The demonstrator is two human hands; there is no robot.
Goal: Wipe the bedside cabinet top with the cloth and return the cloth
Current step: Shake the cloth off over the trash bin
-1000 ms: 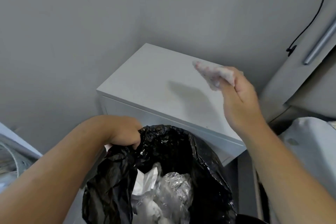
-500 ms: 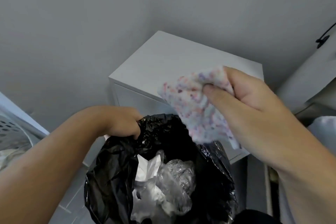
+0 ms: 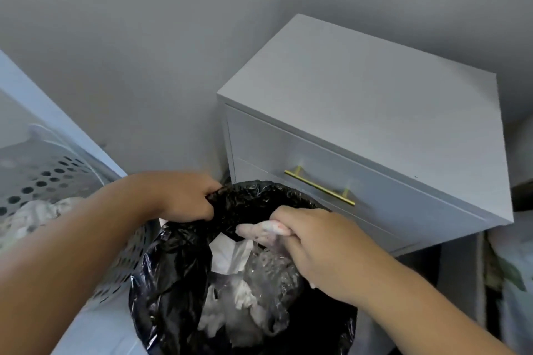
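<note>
The white bedside cabinet (image 3: 375, 112) stands against the grey wall at the right, its top bare, a gold handle (image 3: 319, 187) on its drawer front. In front of it is a black bin bag (image 3: 173, 282) holding crumpled paper and clear plastic. My left hand (image 3: 184, 196) grips the bag's rim at its far left edge. My right hand (image 3: 314, 242) is inside the bag's mouth, closed on the bunched white cloth with coloured speckles (image 3: 259, 232), which pokes out to the left of my fingers.
A perforated white laundry basket (image 3: 43, 181) with clothes sits at the left, touching the bag. A white bag or bedding (image 3: 516, 268) lies at the far right beside the cabinet. The grey wall runs behind everything.
My right hand has brought the cloth down from above the cabinet top into the mouth of the bin bag. The view has shifted left and down. The left hand keeps its hold on the rim.
</note>
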